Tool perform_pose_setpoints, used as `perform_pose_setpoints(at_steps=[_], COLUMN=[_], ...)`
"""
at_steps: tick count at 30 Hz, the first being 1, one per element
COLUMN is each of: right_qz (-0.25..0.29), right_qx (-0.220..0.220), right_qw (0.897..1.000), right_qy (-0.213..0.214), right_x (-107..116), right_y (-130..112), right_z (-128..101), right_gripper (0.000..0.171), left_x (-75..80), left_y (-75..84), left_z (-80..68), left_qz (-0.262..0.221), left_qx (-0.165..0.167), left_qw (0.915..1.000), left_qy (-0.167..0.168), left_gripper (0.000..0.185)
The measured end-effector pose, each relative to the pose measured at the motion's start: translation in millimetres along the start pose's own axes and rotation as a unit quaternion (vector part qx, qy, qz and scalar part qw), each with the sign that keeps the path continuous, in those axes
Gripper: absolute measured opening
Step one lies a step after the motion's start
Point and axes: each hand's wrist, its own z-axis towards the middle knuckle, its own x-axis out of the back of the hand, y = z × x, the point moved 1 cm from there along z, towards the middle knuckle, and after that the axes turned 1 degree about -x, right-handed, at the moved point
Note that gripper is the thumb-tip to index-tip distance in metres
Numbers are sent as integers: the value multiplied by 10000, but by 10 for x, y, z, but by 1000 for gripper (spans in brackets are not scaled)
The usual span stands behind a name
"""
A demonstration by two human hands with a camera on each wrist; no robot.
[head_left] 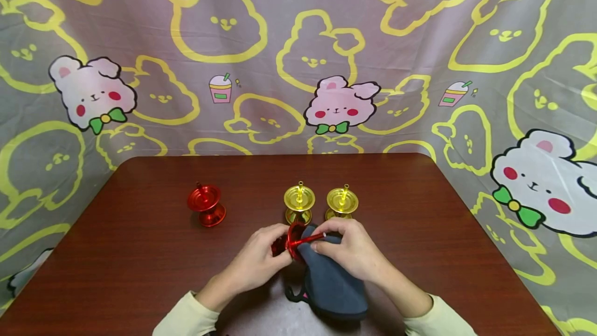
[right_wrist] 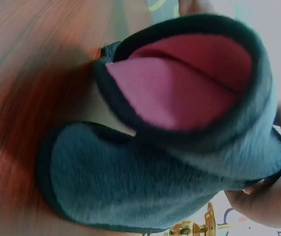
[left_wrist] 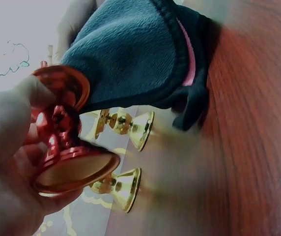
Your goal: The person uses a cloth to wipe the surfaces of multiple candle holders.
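In the head view my left hand [head_left: 256, 254] grips a shiny red candlestick [head_left: 293, 242] by its stem and foot. It is tilted, with its thin upper tube pointing right. My right hand [head_left: 356, 250] pinches a dark grey cloth [head_left: 337, 287] at the tube, finger and thumb close to the tube's tip. The cloth has black edging and a small loop, and hangs down below the fingers. In the left wrist view the candlestick's hollow foot [left_wrist: 76, 171] faces the camera, and the cloth touches its dish. A pink inner side [right_wrist: 180, 93] of the cloth shows in the right wrist view.
Another red candlestick [head_left: 205, 204] stands upright on the brown wooden table [head_left: 140, 263], to the left. Two gold candlesticks, one at centre [head_left: 299, 200] and one to its right [head_left: 342, 202], stand just beyond my hands. A patterned curtain [head_left: 261, 82] hangs behind the table.
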Motion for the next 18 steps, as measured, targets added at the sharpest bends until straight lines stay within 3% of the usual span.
perform_pose_setpoints(at_steps=[9, 12, 18], right_qz=[66, 123, 153], right_qx=[299, 293, 245], right_qw=[9992, 9989, 9990], right_qy=[-257, -333, -354], right_x=[-4, -14, -29], right_y=[5, -11, -31], right_z=[0, -1, 0], right_gripper=[16, 14, 13], left_x=[56, 72, 108], left_y=[-42, -40, -12], left_z=[-20, -12, 19], left_qz=[-525, -537, -717], left_qx=[69, 145, 515], left_qw=[9949, 9944, 9940], left_qy=[-861, -903, -640], left_gripper=[32, 35, 49])
